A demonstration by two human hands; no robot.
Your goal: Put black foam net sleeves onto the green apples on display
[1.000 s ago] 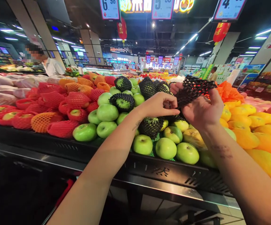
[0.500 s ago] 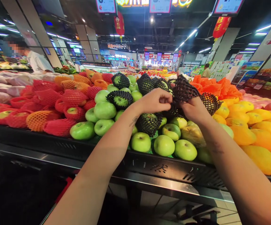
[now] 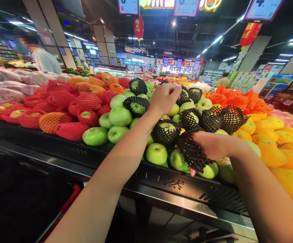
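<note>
black foam net (image 3: 193, 152) is hanging bunched around the right hand (image 3: 209, 145), low over the front green apples (image 3: 156, 153). a fingertip is poking out at the net's lower edge, so the hand is holding or wearing it; with mesh covering the fingers, we are not able to tell how tightly they are closing. left hand (image 3: 165, 98) is hovering over the pile, fingers curling inward, tips turned away from us; we cannot tell if it is gripping anything.

risks, as we are judging: the mesh is looking stretchy, so it could be snagging on a finger or tearing if pulled hard. front apples are lying loose behind the low lip of the black tray (image 3: 141, 175), so a knock from the right hand could be tipping one onto the floor (image 3: 166, 217).

surface: we are seeing a steel rail (image 3: 171, 199) running below the tray, red-netted fruit (image 3: 70, 131) lying left, yellow fruit (image 3: 290, 152) right. room: a shop, price signs (image 3: 185, 7) and red lanterns (image 3: 138, 27) hanging overhead, a person in a pale top (image 3: 45, 60) standing far left.
</note>
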